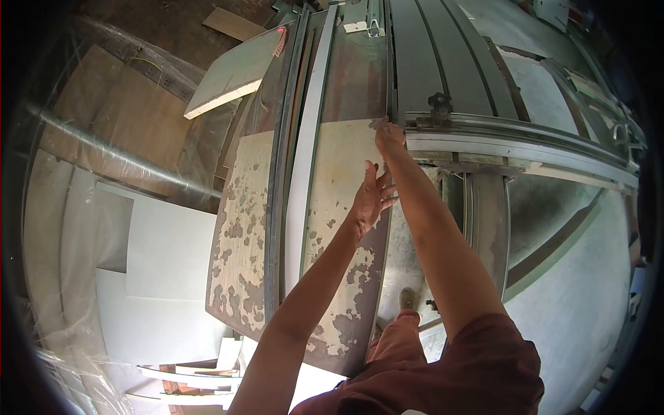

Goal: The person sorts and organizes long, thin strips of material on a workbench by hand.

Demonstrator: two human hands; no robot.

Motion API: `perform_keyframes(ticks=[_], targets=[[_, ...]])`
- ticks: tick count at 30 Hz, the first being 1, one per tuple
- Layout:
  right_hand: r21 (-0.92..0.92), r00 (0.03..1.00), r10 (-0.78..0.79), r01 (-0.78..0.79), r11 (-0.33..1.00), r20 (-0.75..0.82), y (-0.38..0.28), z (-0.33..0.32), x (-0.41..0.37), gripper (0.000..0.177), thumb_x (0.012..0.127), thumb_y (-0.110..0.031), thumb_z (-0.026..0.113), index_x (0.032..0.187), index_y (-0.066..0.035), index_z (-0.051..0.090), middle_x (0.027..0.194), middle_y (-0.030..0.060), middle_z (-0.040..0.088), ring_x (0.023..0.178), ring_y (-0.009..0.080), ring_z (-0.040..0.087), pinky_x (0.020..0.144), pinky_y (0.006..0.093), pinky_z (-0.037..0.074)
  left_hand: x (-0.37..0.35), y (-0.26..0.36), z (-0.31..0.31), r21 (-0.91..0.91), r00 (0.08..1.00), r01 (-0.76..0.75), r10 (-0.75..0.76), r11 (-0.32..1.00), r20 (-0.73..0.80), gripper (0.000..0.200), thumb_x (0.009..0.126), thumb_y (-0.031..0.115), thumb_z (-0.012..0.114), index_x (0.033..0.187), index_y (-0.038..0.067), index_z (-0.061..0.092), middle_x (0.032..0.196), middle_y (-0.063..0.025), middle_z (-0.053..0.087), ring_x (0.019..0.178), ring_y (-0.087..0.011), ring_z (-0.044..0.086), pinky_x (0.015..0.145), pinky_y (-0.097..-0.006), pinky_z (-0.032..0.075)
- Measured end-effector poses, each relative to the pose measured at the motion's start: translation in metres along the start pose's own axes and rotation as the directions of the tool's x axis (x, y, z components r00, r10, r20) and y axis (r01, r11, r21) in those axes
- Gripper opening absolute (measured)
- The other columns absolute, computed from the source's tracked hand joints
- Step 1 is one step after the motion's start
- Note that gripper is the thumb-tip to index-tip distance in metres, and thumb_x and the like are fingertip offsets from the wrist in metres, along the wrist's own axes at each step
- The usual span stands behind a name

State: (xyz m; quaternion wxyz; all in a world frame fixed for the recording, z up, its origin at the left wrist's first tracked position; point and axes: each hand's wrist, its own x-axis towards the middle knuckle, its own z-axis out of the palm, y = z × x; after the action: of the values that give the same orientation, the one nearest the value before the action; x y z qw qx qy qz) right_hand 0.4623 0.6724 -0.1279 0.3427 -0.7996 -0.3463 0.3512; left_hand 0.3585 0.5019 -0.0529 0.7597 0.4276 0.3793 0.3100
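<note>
My left hand (372, 199) hovers over the worn, patchy machine table (346, 152), its thumb up and its fingers apart, with nothing visible in it. Farther forward, my right hand (391, 138) is closed at the table's right edge, near the left end of a metal fence rail (512, 144). A small greyish bit shows at its fingertips, but what the fingers grip is hidden. Left of my left hand, a long white strip (308, 152) runs lengthwise along the table, beside a dark metal rail (282, 152).
A grooved grey sliding table (449, 55) with a black knob (440, 104) lies ahead on the right. To the left are a pale thick board (232, 72), white sheets (169, 249) and a plastic-wrapped metal tube (124, 155). My shoe (408, 299) shows below.
</note>
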Motion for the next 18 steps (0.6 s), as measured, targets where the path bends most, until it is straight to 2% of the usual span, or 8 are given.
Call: perform_keyframes(ticks=[3,5,9,11,14,15,17,18], targets=[[-0.021,0.988,-0.062,0.059,0.998,-0.139,0.004,0.02,0.02,0.052,0.089,-0.044,0.034,0.102,0.001,0.058,0.1,0.0166,0.061,0.095,0.0297,0.059,0.077,0.0411,0.047,-0.003,0.004,0.007,-0.032,1.0,0.012,-0.012,0.999,-0.012,0.109,0.07,0.079,0.03,0.137,0.004,-0.009,0.142,-0.0193,0.013,0.125,-0.0308,0.03,0.102,-0.0448,0.023],[-0.025,0.973,-0.08,0.076,0.997,-0.215,0.01,0.036,0.045,0.043,0.093,-0.031,0.03,0.111,0.0,0.053,0.092,0.0186,0.062,0.09,0.03,0.061,0.075,0.039,0.05,-0.003,0.001,0.002,-0.042,1.0,0.012,-0.013,0.999,-0.007,0.107,0.071,0.079,0.029,0.137,0.005,-0.01,0.142,-0.0184,0.015,0.126,-0.0321,0.029,0.102,-0.0434,0.024],[-0.202,0.989,-0.075,0.048,0.978,-0.128,-0.017,0.007,0.026,0.036,0.09,-0.024,0.04,0.116,0.0,0.047,0.092,0.0181,0.062,0.088,0.0307,0.062,0.067,0.0367,0.053,-0.009,-0.004,-0.007,-0.086,1.0,0.023,-0.023,0.996,0.0,0.105,0.072,0.078,0.027,0.138,0.005,-0.01,0.141,-0.018,0.02,0.123,-0.0321,0.033,0.1,-0.0413,0.027],[-0.551,0.973,-0.229,0.179,0.815,-0.023,-0.023,-0.004,0.032,0.081,0.073,-0.034,0.064,0.13,0.008,0.024,0.093,0.0196,0.061,0.081,0.022,0.063,0.046,0.0289,0.049,-0.015,-0.005,-0.01,-0.088,1.0,0.019,-0.02,0.996,-0.013,0.104,0.072,0.078,0.027,0.138,0.005,-0.009,0.14,-0.018,0.023,0.121,-0.0315,0.036,0.099,-0.0414,0.028],[-0.647,0.978,-0.207,0.132,0.751,-0.04,-0.036,-0.011,0.033,0.081,0.071,-0.036,0.066,0.127,0.008,0.028,0.095,0.0173,0.061,0.075,0.0229,0.063,0.048,0.0298,0.049,-0.026,-0.004,-0.015,-0.089,0.999,0.007,-0.01,0.996,-0.034,0.102,0.074,0.077,0.026,0.138,0.005,-0.009,0.138,-0.0177,0.027,0.116,-0.0301,0.042,0.098,-0.0411,0.031],[-0.646,0.975,-0.217,0.144,0.75,-0.035,-0.014,0.019,0.062,0.081,0.071,-0.036,0.066,0.127,0.008,0.028,0.095,0.0173,0.061,0.075,0.0229,0.063,0.048,0.0298,0.049,-0.03,-0.005,-0.018,-0.09,0.999,0.007,-0.011,0.996,-0.049,0.101,0.074,0.076,0.026,0.138,0.005,-0.008,0.137,-0.0174,0.029,0.113,-0.0294,0.044,0.097,-0.0406,0.032],[-0.141,0.876,-0.082,0.016,0.99,-0.476,-0.001,0.08,0.139,0.073,0.073,-0.033,0.066,0.125,0.005,0.032,0.099,0.0171,0.059,0.076,0.0244,0.063,0.05,0.0304,0.05,-0.038,-0.007,-0.024,-0.089,0.998,-0.008,0.002,0.996,-0.066,0.1,0.075,0.075,0.026,0.138,0.004,-0.008,0.136,-0.0187,0.03,0.113,-0.0306,0.044,0.097,-0.0411,0.033],[-0.143,0.877,-0.086,0.021,0.99,-0.472,-0.014,0.059,0.117,0.073,0.073,-0.033,0.066,0.125,0.005,0.032,0.099,0.0171,0.059,0.076,0.0244,0.063,0.05,0.0304,0.05,-0.042,-0.009,-0.027,-0.088,0.997,-0.016,0.009,0.996,-0.071,0.1,0.075,0.074,0.026,0.137,0.003,-0.007,0.135,-0.02,0.031,0.114,-0.0318,0.044,0.097,-0.0416,0.033]])
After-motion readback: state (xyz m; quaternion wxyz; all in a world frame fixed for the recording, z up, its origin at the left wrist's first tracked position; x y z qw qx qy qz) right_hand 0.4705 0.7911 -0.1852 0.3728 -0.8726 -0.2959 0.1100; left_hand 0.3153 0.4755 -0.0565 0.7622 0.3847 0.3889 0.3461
